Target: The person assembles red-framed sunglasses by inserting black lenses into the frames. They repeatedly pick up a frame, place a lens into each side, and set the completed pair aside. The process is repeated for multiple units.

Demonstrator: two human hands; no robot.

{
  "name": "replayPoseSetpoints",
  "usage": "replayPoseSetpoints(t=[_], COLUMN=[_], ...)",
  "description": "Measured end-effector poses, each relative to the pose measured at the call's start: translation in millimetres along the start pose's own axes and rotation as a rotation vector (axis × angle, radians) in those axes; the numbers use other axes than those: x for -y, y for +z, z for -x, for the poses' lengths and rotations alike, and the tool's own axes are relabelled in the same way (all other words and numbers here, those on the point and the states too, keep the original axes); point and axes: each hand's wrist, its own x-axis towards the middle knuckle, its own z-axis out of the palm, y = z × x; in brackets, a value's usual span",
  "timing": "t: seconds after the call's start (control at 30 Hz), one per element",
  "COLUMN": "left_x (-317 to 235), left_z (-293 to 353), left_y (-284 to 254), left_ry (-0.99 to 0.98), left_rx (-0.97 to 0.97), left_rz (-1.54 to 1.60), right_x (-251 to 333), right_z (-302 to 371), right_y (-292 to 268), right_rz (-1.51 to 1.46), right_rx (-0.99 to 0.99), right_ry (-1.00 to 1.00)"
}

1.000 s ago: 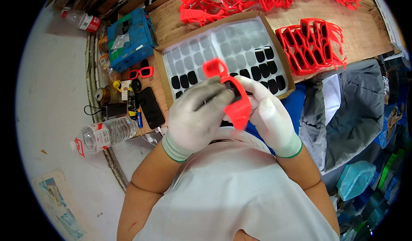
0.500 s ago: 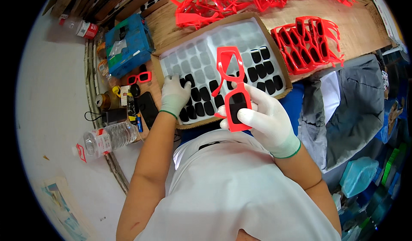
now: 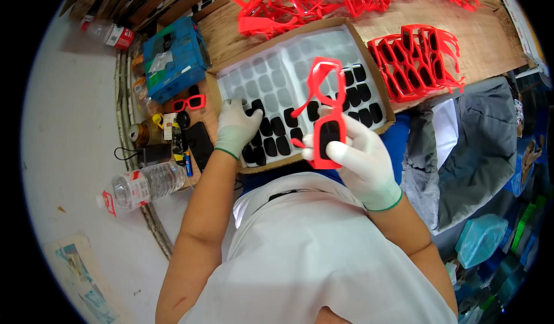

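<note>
Held upright in my gloved right hand [image 3: 363, 159] is a red sunglasses frame [image 3: 324, 111]. Its lower opening, next to my thumb, has a dark lens [image 3: 329, 132]; the upper opening shows no dark lens. Over the left part of a shallow cardboard box [image 3: 378, 44], my gloved left hand [image 3: 235, 126] touches the dark lenses [image 3: 269, 146] lying in rows. Its thumb and fingers are apart, with a dark lens [image 3: 257, 105] beside them; the fingertips are partly hidden. A pale sheet with lens-shaped spots [image 3: 265, 83] covers the far part of the box.
Loose red frames [image 3: 323, 4] are heaped behind the box. Red sunglasses with dark lenses [image 3: 412, 64] are stacked at the right. Leftward are a blue box [image 3: 173, 61], one red pair [image 3: 188, 102], a black phone [image 3: 199, 145] and a large clear bottle [image 3: 144, 186].
My right hand has turned the red frame and shifted it slightly to the right. My left hand stays at nearly the same place among the lenses.
</note>
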Motion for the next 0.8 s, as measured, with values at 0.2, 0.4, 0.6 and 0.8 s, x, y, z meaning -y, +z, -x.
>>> replayPoseSetpoints(t=[0.2, 0.4, 0.6, 0.8], left_x=[8, -1, 1, -32], left_z=[0, -4, -21, 42], left_y=[-2, 4, 1, -52], left_ry=[0.041, 0.109, 0.110, 0.194], left_rx=[0.078, -0.013, 0.019, 0.143], left_rz=[-0.064, -0.026, 0.013, 0.701], right_x=[-1, -14, -10, -14], right_z=[-2, -6, -2, 9], right_y=[-6, -6, 1, -19], right_rz=[0.155, 0.249, 0.257, 0.271], right_rx=[-0.094, -0.077, -0.065, -0.069], right_ry=[-0.047, -0.093, -0.057, -0.051])
